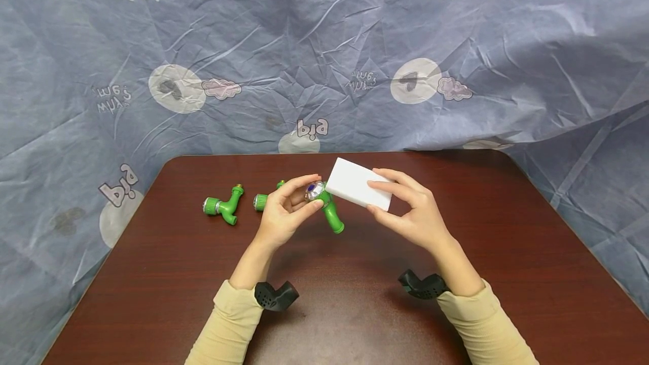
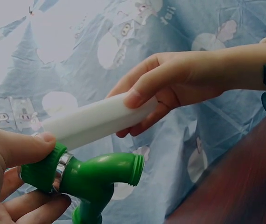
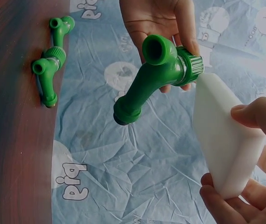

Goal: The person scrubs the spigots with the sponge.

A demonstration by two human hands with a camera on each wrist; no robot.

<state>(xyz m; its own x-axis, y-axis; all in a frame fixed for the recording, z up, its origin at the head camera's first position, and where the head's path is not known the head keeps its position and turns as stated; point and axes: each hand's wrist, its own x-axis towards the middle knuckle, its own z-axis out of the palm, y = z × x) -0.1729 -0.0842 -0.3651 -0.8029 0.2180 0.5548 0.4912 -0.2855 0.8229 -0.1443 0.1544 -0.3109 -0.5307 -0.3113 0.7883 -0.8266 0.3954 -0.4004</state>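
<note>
My left hand (image 1: 285,210) grips a green tap (image 1: 332,217) by its ribbed knob, thumb on one side and fingers on the other. The knob's silvery end with a blue dot faces up and left in the head view. A white sponge block (image 1: 359,183) is pinched in my right hand (image 1: 417,207), between thumb and fingers. One end of the block (image 3: 226,135) meets or nearly meets the knob of the tap (image 3: 154,79). Both things are held above the table. In the left wrist view the tap's threaded outlet (image 2: 136,170) points right.
Two more green taps lie on the dark red-brown table (image 1: 177,286): one at the left (image 1: 225,206), the other (image 1: 261,202) partly hidden behind my left hand. A blue-grey printed cloth (image 1: 324,44) hangs behind the table. Black wrist cameras (image 1: 276,296) sit on both wrists.
</note>
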